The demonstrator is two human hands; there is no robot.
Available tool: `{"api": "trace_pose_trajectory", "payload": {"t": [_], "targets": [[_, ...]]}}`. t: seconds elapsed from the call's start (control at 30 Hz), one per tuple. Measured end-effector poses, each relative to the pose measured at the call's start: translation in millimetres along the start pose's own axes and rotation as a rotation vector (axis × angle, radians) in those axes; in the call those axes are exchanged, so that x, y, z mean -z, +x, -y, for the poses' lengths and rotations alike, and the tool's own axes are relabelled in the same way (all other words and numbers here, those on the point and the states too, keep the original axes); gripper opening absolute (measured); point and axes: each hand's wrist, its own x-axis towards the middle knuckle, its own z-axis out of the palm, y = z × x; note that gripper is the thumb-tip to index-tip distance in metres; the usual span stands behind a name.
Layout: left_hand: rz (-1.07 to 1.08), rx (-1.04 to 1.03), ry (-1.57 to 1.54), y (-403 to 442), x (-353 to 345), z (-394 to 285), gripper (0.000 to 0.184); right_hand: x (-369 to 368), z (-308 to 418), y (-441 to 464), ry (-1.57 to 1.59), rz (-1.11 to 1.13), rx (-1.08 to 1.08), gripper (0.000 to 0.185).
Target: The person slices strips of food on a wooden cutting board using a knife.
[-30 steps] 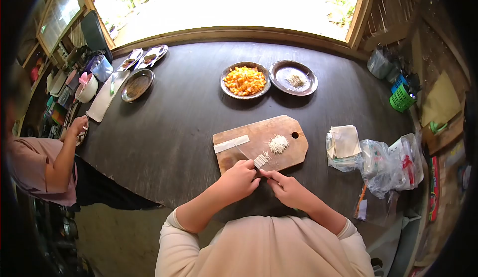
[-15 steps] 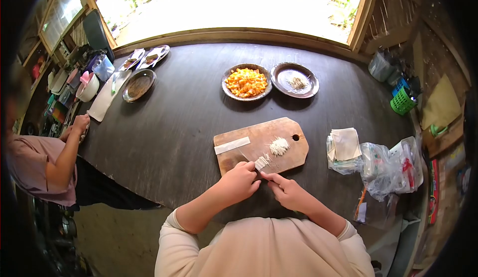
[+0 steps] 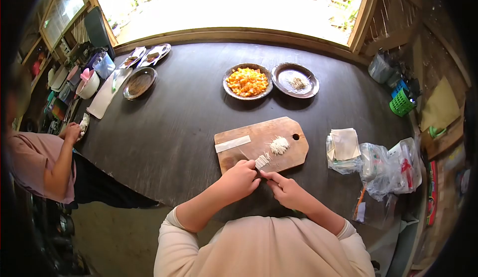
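Note:
On the wooden cutting board (image 3: 249, 132), my left hand (image 3: 240, 181) is closed, its fingers pressed down at the near edge; what they hold is hidden. Right beside its fingertips lie short, thin white strips (image 3: 262, 160). My right hand (image 3: 286, 192) is wrapped round a knife, mostly covered by my hands; its thin blade (image 3: 243, 153) shows beyond my left fingers. A small heap of fine white shreds (image 3: 280, 145) sits near the board's hole. One flat white strip (image 3: 233, 143) lies at the board's left side.
Behind the board stand a plate of diced orange food (image 3: 247, 82) and a plate with a small dry heap (image 3: 298, 84). Plastic bags (image 3: 383, 167) and stacked pale sheets (image 3: 345, 144) lie at right. At left, a person (image 3: 45, 162) handles something white near a dark plate (image 3: 139, 83).
The person at left has shifted their hands slightly down and left, and a white thing now shows in them. My own hands look almost unmoved.

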Motion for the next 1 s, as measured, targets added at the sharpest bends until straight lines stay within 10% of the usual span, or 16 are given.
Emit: {"api": "trace_pose_trajectory", "payload": {"t": [1.0], "targets": [[0.034, 0.088, 0.048, -1.9, 5.7, -6.3, 0.023, 1.8, 5.0, 1.5, -0.094, -0.003, 0.092, 0.036]]}}
